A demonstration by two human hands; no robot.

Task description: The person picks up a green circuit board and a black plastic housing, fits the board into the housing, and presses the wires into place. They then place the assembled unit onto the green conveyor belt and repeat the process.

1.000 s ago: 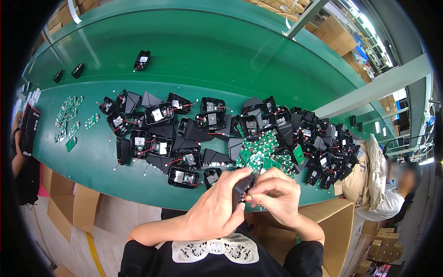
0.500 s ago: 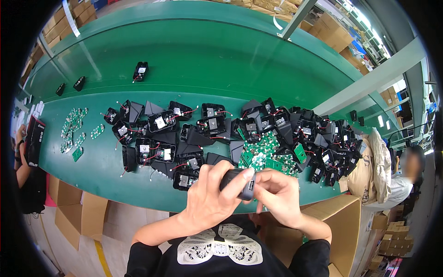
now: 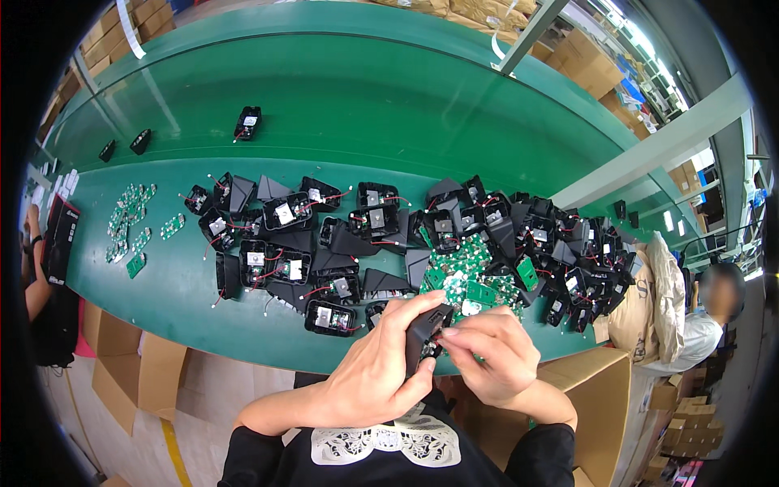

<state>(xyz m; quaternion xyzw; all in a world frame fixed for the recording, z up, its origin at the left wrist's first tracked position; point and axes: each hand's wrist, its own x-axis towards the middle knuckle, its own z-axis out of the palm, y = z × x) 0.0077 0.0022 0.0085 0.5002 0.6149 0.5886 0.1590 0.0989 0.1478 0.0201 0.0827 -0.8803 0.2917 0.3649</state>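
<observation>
green workbench, seen from the head view, bears black housings and heaped circuit boards. at its near edge the left hand holds a black casing; the right hand has its fingertips narrowed at the casing's open side, whether on a wire i cannot tell. apparently fine interior work, calling for a steady left grip.

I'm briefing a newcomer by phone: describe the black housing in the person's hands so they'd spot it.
On the long green workbench, find the heap of green circuit boards right of centre. On its near side, the left hand grips a black plastic housing, with the right hand at its edge. Unlike the similar housings lying on the workbench, it is held up.
</observation>
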